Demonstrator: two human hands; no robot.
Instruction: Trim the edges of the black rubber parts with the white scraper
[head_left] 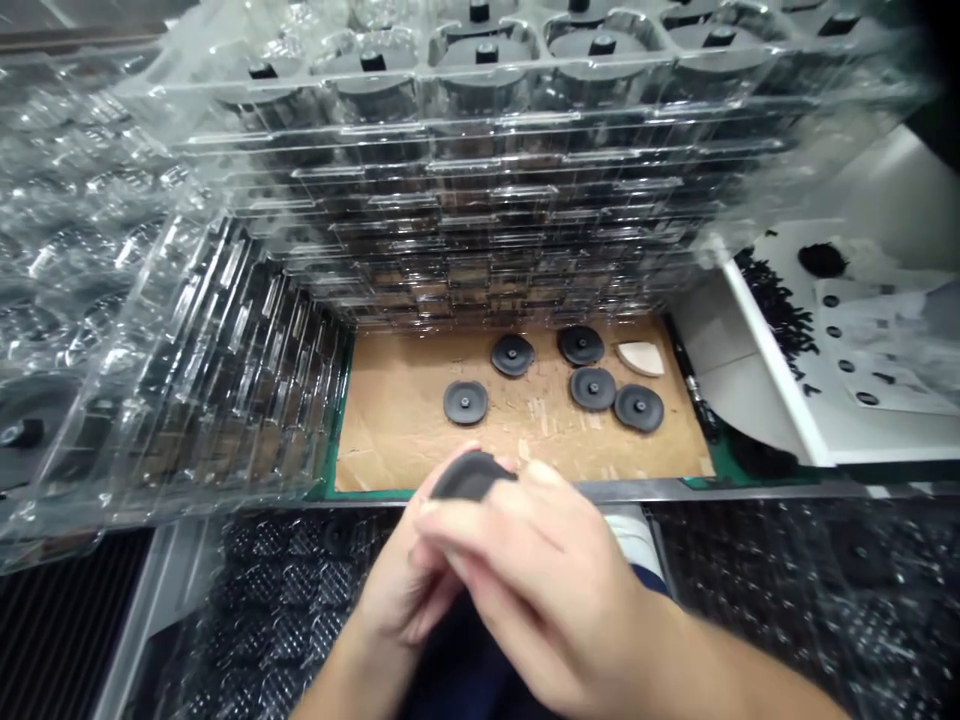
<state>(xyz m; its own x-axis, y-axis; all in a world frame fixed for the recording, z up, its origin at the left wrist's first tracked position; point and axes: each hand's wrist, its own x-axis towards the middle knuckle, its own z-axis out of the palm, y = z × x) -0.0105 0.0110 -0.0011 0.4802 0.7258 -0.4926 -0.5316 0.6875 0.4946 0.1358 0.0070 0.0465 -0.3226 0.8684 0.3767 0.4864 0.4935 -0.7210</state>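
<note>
My left hand (401, 590) and my right hand (540, 580) meet just in front of the bench edge, both closed round one dark grey round disc (471, 477) that sticks up between the fingers. The right hand lies over the left and hides most of it. Beyond them, several more dark discs (592, 388) with a small centre hub lie on a brown cardboard sheet (397, 400). A pale wedge-shaped piece (642, 358) lies next to the discs.
Tall stacks of clear plastic blister trays (480, 200) rise behind and to the left (172, 380); the top tray holds discs in pockets. A white tray (825, 340) with small black parts stands at the right. Dark bagged parts (810, 590) lie below the bench edge.
</note>
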